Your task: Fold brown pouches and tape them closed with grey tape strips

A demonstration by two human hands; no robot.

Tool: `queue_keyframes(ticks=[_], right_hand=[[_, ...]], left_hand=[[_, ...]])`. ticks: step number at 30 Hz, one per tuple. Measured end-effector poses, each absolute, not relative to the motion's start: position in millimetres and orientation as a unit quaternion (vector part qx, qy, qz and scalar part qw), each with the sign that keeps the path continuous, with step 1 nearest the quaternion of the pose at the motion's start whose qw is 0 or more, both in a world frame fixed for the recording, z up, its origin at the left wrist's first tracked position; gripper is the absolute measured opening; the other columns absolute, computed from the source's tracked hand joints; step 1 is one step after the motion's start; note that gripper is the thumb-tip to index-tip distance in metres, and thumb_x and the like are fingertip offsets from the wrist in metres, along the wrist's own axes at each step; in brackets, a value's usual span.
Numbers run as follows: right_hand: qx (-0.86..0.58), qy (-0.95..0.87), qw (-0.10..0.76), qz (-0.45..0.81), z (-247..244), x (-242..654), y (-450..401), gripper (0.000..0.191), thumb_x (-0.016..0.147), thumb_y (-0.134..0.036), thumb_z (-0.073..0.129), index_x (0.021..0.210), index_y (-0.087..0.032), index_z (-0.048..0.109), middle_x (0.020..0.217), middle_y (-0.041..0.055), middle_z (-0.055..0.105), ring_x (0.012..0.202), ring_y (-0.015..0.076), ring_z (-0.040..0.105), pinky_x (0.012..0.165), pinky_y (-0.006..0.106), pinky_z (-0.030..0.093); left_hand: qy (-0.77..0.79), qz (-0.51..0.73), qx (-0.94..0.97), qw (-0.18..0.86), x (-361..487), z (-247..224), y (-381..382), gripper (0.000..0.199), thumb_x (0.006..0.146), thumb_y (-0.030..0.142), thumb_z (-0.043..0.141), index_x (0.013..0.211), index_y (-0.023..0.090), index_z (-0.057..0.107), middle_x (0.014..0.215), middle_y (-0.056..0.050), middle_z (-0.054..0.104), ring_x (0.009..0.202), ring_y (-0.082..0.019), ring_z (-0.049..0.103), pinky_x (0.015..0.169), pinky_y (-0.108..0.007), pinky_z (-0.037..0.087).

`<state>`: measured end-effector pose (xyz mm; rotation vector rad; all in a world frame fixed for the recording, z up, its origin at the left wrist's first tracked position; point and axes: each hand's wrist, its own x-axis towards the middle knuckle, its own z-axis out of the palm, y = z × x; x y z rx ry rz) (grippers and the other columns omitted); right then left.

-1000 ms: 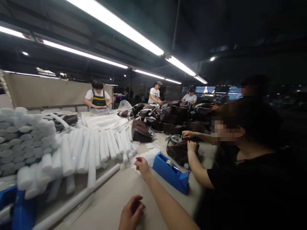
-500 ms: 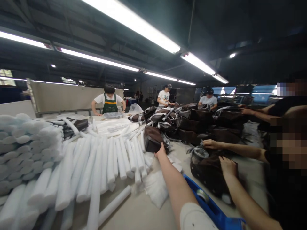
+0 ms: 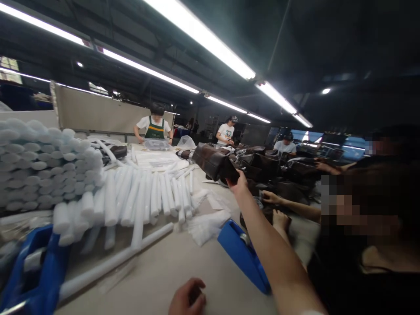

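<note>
A dark brown bag [image 3: 211,162] is raised over the table, with my right hand [image 3: 239,181] gripping its near end. Low in the view, my left hand [image 3: 188,297] hovers over the bare table surface, its fingers curled with a gap between them and nothing held. White foam rolls [image 3: 141,197] lie side by side left of the bag. Thin white plastic wrapping [image 3: 205,223] rests below it, beside a blue tape dispenser [image 3: 241,253].
Stacked foam rolls [image 3: 42,166] rise at the left above another blue dispenser [image 3: 39,267]. More dark bags [image 3: 259,164] are heaped behind. A person's arms [image 3: 278,214] work at the right; a person in a green apron [image 3: 155,129] stands across the table.
My right hand has lifted the brown bag off the table and turned it. My left hand has come into view at the bottom. The head view has shifted, showing the left dispenser.
</note>
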<state>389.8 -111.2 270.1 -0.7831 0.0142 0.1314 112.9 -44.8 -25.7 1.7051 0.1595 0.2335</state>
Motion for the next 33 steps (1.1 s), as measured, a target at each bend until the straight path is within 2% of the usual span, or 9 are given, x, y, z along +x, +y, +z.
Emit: queue_keyframes(ticks=[4, 9, 13, 17, 20, 22, 26, 30, 33], right_hand=[[-0.338, -0.031, 0.938, 0.066, 251, 271, -186, 0.012, 0.088, -0.019, 0.054, 0.086, -0.018, 0.066, 0.071, -0.0028, 0.071, 0.06, 0.0099, 0.065, 0.053, 0.018, 0.055], [-0.269, -0.002, 0.962, 0.055, 160, 89, -207, 0.027, 0.079, -0.024, 0.07, 0.105, -0.02, 0.069, 0.105, 0.0014, 0.074, 0.093, 0.014, 0.07, 0.07, 0.02, 0.06], [-0.289, 0.041, 0.946, 0.143, 91, -27, -178, 0.054, 0.065, -0.033, 0.084, 0.115, -0.025, 0.066, 0.122, 0.0022, 0.068, 0.111, 0.0194, 0.065, 0.077, 0.023, 0.059], [-0.334, 0.041, 0.92, 0.202, 63, -41, -190, 0.05, 0.064, -0.035, 0.083, 0.109, -0.02, 0.068, 0.111, 0.0037, 0.072, 0.101, 0.0202, 0.068, 0.069, 0.023, 0.058], [-0.393, 0.001, 0.863, 0.318, 43, 12, -225, 0.033, 0.063, -0.026, 0.082, 0.093, -0.016, 0.072, 0.091, 0.0029, 0.076, 0.078, 0.0178, 0.071, 0.06, 0.022, 0.057], [-0.436, -0.022, 0.795, 0.42, 30, 53, -245, 0.022, 0.068, -0.026, 0.076, 0.085, -0.013, 0.072, 0.081, 0.0046, 0.075, 0.071, 0.0188, 0.071, 0.062, 0.026, 0.058], [-0.528, -0.138, 0.704, 0.456, 24, 108, -252, 0.019, 0.075, -0.028, 0.068, 0.085, -0.012, 0.071, 0.081, 0.0069, 0.074, 0.073, 0.0193, 0.071, 0.066, 0.028, 0.059], [-0.704, -0.252, 0.589, 0.308, 62, 134, -228, 0.051, 0.062, -0.038, 0.083, 0.101, -0.008, 0.067, 0.101, 0.0158, 0.07, 0.098, 0.0303, 0.067, 0.081, 0.04, 0.058], [-0.753, -0.376, 0.527, 0.119, 99, 128, -214, 0.091, 0.053, -0.044, 0.089, 0.131, -0.013, 0.053, 0.138, 0.0187, 0.052, 0.133, 0.0356, 0.043, 0.108, 0.048, 0.041]], left_hand=[[0.084, 0.181, 0.649, 0.734, 96, 26, -55, 0.059, 0.068, 0.057, 0.07, 0.109, 0.015, 0.059, 0.088, -0.01, 0.068, 0.072, -0.021, 0.062, 0.061, -0.031, 0.048], [0.044, 0.255, 0.431, 0.865, 36, 118, -44, 0.072, 0.071, 0.064, 0.067, 0.128, 0.025, 0.049, 0.134, -0.011, 0.053, 0.116, -0.028, 0.057, 0.088, -0.039, 0.052], [0.057, 0.25, 0.483, 0.837, -41, 153, -27, 0.065, 0.077, 0.056, 0.068, 0.132, 0.028, 0.049, 0.13, -0.008, 0.058, 0.109, -0.025, 0.061, 0.076, -0.03, 0.054], [0.137, 0.212, 0.595, 0.763, -107, 120, -27, 0.068, 0.078, 0.052, 0.069, 0.135, 0.025, 0.044, 0.125, -0.01, 0.061, 0.108, -0.025, 0.062, 0.081, -0.034, 0.054], [0.175, 0.214, 0.719, 0.638, -147, 84, -29, 0.064, 0.08, 0.055, 0.065, 0.13, 0.019, 0.047, 0.104, -0.011, 0.068, 0.096, -0.027, 0.066, 0.081, -0.041, 0.054], [0.199, 0.324, 0.813, 0.44, -169, 72, -24, 0.067, 0.074, 0.052, 0.073, 0.127, 0.017, 0.05, 0.101, -0.011, 0.068, 0.096, -0.029, 0.064, 0.086, -0.044, 0.052], [0.101, 0.364, 0.921, 0.096, -192, 86, -5, 0.089, 0.064, 0.052, 0.08, 0.138, 0.019, 0.043, 0.144, -0.017, 0.044, 0.135, -0.037, 0.038, 0.111, -0.053, 0.032], [0.034, 0.196, 0.98, 0.014, -186, 117, 6, 0.086, 0.064, 0.054, 0.078, 0.137, 0.019, 0.047, 0.151, -0.015, 0.038, 0.142, -0.034, 0.03, 0.116, -0.048, 0.026], [0.044, 0.115, 0.992, 0.003, -168, 132, 5, 0.104, 0.059, 0.056, 0.078, 0.145, 0.014, 0.037, 0.157, -0.021, 0.025, 0.145, -0.036, 0.023, 0.115, -0.047, 0.025]])
